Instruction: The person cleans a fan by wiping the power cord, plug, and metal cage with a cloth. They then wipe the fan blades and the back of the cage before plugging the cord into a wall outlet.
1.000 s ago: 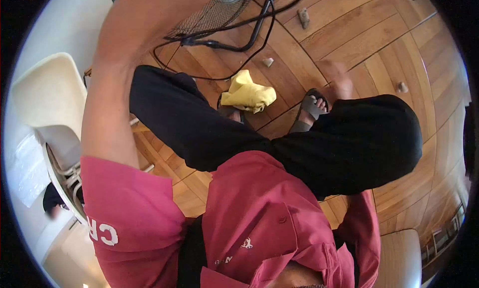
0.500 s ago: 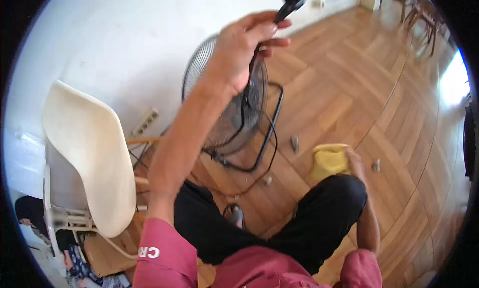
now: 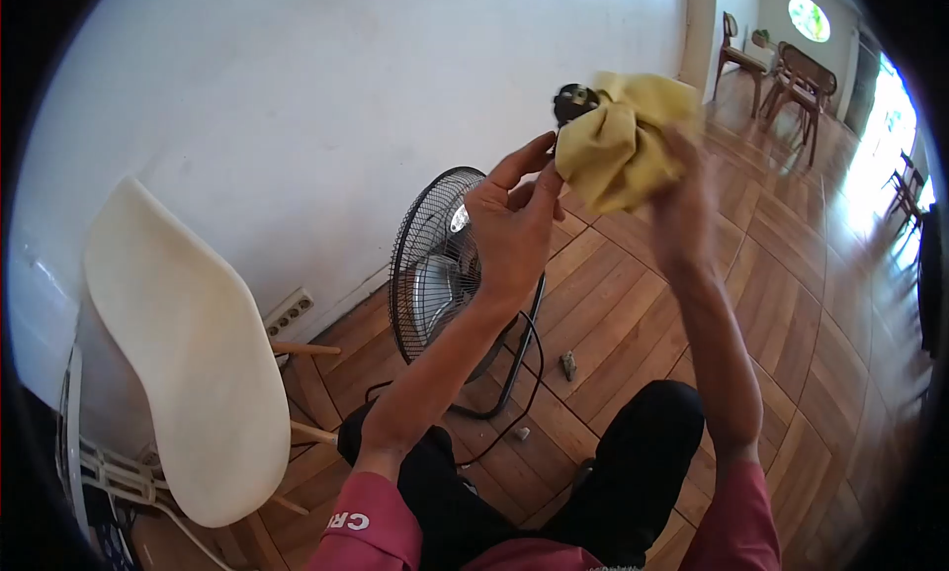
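My left hand (image 3: 519,200) pinches a black power plug (image 3: 574,104) near its base, holding it up in front of the wall. In my right hand (image 3: 684,190), blurred by motion, is a bunched yellow cloth (image 3: 633,136). The cloth lies against the plug's side, and it partly hides the fingers of that hand. Below and behind my left hand stands a black floor fan (image 3: 435,264) with a wire grille. A black cord (image 3: 537,353) hangs in a loop beside the fan's stand.
A cream chair (image 3: 188,373) stands at the left by the wall. Behind it a power strip (image 3: 290,314) leans at the wall's foot. Small grey lumps (image 3: 567,364) lie on the wooden floor (image 3: 633,294). Wooden chairs (image 3: 799,82) stand at the far right.
My right hand has brought the yellow cloth up from beside my knee to the plug. My left hand still holds the plug, now lower in view. The camera's view has tilted up.
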Demonstrator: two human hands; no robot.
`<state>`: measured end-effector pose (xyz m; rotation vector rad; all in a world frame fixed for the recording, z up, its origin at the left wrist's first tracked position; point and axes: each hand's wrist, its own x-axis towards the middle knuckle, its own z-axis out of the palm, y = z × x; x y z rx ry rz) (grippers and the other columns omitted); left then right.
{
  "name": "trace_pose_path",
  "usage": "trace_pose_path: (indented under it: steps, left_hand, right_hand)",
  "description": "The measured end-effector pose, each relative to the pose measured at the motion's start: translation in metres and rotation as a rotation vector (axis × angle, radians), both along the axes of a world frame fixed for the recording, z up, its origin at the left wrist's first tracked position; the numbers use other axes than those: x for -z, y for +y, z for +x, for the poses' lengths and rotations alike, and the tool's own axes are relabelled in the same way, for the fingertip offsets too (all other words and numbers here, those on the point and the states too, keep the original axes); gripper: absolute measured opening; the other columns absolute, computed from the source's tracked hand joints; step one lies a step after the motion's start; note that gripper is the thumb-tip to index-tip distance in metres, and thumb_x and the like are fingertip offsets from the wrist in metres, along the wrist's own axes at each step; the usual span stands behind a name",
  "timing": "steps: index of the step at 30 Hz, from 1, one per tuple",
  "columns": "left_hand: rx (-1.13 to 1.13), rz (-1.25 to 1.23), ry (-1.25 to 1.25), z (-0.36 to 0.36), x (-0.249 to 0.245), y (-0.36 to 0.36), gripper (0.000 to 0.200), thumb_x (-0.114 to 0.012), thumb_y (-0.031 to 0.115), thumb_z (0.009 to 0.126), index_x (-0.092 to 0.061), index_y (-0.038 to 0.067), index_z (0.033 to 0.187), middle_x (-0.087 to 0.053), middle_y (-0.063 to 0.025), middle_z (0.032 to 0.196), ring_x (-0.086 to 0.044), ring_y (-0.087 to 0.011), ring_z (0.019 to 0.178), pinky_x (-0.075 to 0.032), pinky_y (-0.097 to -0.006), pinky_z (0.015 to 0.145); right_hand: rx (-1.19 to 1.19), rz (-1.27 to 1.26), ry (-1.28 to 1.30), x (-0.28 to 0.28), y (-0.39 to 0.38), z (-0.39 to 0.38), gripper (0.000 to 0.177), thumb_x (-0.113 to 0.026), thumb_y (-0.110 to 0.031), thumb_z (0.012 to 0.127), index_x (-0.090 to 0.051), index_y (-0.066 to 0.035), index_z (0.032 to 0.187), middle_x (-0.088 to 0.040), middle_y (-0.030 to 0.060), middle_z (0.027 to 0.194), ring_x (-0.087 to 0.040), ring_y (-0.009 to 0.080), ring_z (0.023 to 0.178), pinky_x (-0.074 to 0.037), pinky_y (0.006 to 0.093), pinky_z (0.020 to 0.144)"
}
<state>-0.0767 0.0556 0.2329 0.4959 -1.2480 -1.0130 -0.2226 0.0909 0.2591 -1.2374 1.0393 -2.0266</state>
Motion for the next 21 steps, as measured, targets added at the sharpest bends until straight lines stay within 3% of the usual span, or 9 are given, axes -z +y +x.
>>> trace_pose_path:
  steps: [3,5,7,10,12,15,18,21]
  left_hand:
    - [0.024,-0.003,0.093,0.01,0.01,-0.016,0.018,-0.064,0.007,0.094,-0.068,-0.004,0.108,-0.071,-0.0084,0.1,-0.067,-0.0099,0.072,-0.051,-0.0204,0.058]
    - [0.061,-0.056,0.124,0.024,0.014,-0.027,0.018,-0.064,0.006,0.093,-0.068,-0.004,0.108,-0.071,-0.0083,0.099,-0.068,-0.0109,0.075,-0.054,-0.0216,0.064]
    - [0.1,-0.12,0.107,0.038,0.018,-0.031,0.019,-0.064,0.005,0.093,-0.067,-0.003,0.11,-0.071,-0.0082,0.097,-0.068,-0.0117,0.077,-0.057,-0.0229,0.07]
    - [0.168,0.161,0.279,0.036,0.009,-0.03,0.021,-0.063,0.009,0.094,-0.069,-0.002,0.11,-0.071,-0.004,0.094,-0.065,-0.0075,0.076,-0.053,-0.0211,0.066]
    - [0.221,0.188,0.222,0.044,0.005,-0.038,0.023,-0.061,0.013,0.097,-0.068,-0.002,0.113,-0.071,-0.0047,0.094,-0.063,-0.0062,0.071,-0.051,-0.0196,0.062]
    - [0.191,0.126,0.105,0.042,0.003,-0.041,0.025,-0.06,0.014,0.098,-0.067,-0.001,0.116,-0.071,-0.0044,0.092,-0.062,-0.0047,0.071,-0.05,-0.0183,0.061]
    - [0.138,0.038,0.094,0.024,0.004,-0.035,0.026,-0.06,0.013,0.098,-0.068,-0.003,0.117,-0.071,-0.0042,0.089,-0.061,-0.0037,0.072,-0.051,-0.0185,0.061]
    - [0.116,0.089,0.04,0.033,0.002,-0.035,0.024,-0.059,0.011,0.098,-0.068,-0.004,0.115,-0.071,-0.0043,0.088,-0.061,-0.0037,0.074,-0.052,-0.0196,0.063]
  right_hand:
    - [-0.197,-0.045,0.055,-0.004,-0.012,0.05,0.031,-0.051,-0.024,0.099,-0.06,0.001,0.115,-0.061,0.0103,0.11,-0.061,0.0213,0.103,-0.049,0.0313,0.087]
    - [0.122,-0.239,0.549,0.015,-0.011,0.065,0.029,-0.051,-0.018,0.097,-0.059,0.002,0.115,-0.063,0.0096,0.107,-0.061,0.0198,0.099,-0.049,0.0311,0.086]
    - [0.315,-0.371,0.816,0.029,-0.012,0.066,0.028,-0.051,-0.017,0.097,-0.059,0.003,0.114,-0.065,0.0083,0.101,-0.062,0.0174,0.092,-0.052,0.0297,0.079]
    - [0.173,-0.125,0.499,0.03,-0.004,0.049,0.026,-0.05,-0.015,0.096,-0.061,0.005,0.109,-0.067,0.0079,0.094,-0.065,0.0147,0.082,-0.054,0.028,0.069]
    - [0.172,-0.087,0.252,0.019,-0.011,0.029,0.025,-0.051,-0.015,0.096,-0.061,0.006,0.106,-0.067,0.0073,0.088,-0.066,0.0127,0.076,-0.054,0.0267,0.062]
    - [0.039,-0.11,0.184,-0.013,-0.017,0.031,0.025,-0.05,-0.013,0.095,-0.059,0.006,0.109,-0.067,0.0131,0.095,-0.067,0.0192,0.083,-0.055,0.0326,0.068]
    - [0.26,-0.259,0.622,0.008,-0.034,0.063,0.029,-0.05,-0.009,0.092,-0.057,0.005,0.116,-0.063,0.0218,0.107,-0.067,0.0319,0.094,-0.055,0.0403,0.076]
    - [0.248,-0.238,0.708,0.024,-0.026,0.064,0.035,-0.05,-0.005,0.088,-0.054,0.004,0.122,-0.057,0.0275,0.118,-0.062,0.0431,0.104,-0.052,0.0469,0.085]
